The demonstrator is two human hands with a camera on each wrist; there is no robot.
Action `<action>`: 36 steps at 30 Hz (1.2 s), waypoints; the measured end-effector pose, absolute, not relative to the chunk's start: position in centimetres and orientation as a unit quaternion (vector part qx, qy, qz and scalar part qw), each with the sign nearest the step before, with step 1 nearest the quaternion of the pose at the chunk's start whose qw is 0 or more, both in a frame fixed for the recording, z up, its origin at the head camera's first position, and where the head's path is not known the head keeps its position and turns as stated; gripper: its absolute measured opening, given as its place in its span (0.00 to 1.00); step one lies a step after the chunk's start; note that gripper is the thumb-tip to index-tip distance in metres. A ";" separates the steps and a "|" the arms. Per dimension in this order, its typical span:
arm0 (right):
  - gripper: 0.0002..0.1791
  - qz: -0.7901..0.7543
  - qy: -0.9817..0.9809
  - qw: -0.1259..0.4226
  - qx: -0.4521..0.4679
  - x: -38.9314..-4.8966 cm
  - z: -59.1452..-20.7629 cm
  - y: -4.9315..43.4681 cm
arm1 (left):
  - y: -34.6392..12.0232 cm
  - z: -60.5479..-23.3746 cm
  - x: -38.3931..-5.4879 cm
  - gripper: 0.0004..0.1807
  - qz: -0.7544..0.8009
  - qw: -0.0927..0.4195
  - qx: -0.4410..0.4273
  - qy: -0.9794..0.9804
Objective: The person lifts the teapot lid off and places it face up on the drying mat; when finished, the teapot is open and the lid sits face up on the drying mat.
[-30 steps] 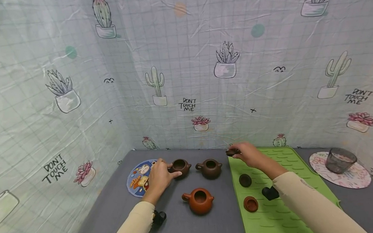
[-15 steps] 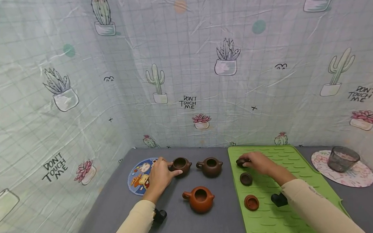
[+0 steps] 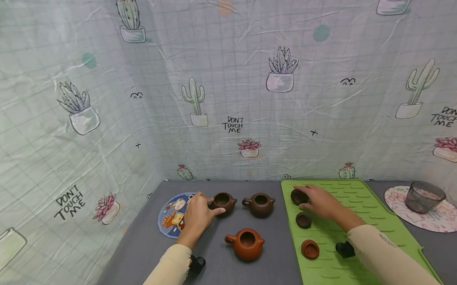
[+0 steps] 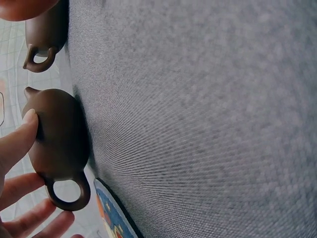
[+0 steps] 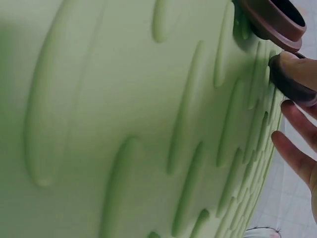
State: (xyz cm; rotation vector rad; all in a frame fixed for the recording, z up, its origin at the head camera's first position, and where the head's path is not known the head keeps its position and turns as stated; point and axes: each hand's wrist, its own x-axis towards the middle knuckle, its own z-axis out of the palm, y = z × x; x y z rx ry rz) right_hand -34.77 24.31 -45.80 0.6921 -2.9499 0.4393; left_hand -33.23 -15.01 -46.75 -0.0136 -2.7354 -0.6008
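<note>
At the back of the table my left hand (image 3: 196, 215) holds a small dark brown teapot (image 3: 228, 209) that has no lid on. The left wrist view shows my thumb on the teapot's body (image 4: 59, 134) and fingers at its handle. My right hand (image 3: 325, 204) pinches a dark teapot lid (image 3: 299, 197) at the far left corner of a green mat (image 3: 356, 222). The lid's hollow side faces up. Nearer on the mat lie another dark lid (image 3: 303, 220) and a reddish-brown lid (image 3: 310, 249), both hollow side up.
A second dark brown teapot (image 3: 261, 209) and an orange-brown teapot (image 3: 250, 253) stand lidless on the grey table (image 3: 270, 273). A blue round mat (image 3: 168, 214) lies at the left. A smoky cup (image 3: 421, 199) stands on a pink patterned mat (image 3: 449, 219) at the right.
My right hand has brought the lid down from the mat's far edge to its far left corner, and its hollow side now faces up. My left hand stays at the teapot.
</note>
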 end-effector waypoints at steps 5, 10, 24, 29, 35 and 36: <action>0.34 0.164 -0.959 0.053 0.227 -34.8 -46.6 24.8 | -14.9 -46.6 -33.3 0.31 -0.207 0.166 -0.004 -0.964; 0.31 0.190 -0.955 0.068 0.219 -35.1 -47.2 25.4 | -14.9 -46.6 -33.5 0.31 -0.205 0.163 -0.007 -0.965; 0.29 0.142 -0.949 0.150 0.237 -35.3 -47.4 25.1 | -14.9 -46.2 -33.8 0.32 -0.201 0.158 -0.004 -0.967; 0.28 0.144 -0.948 0.157 0.235 -35.3 -47.6 25.1 | -15.0 -46.3 -33.8 0.31 -0.203 0.160 -0.006 -0.966; 0.26 0.140 -0.946 0.169 0.240 -35.5 -47.7 24.8 | -15.2 -46.4 -33.9 0.31 -0.199 0.170 -0.016 -0.965; 0.26 0.138 -0.945 0.171 0.241 -35.6 -47.7 24.7 | -15.2 -46.3 -33.9 0.31 -0.199 0.170 -0.016 -0.965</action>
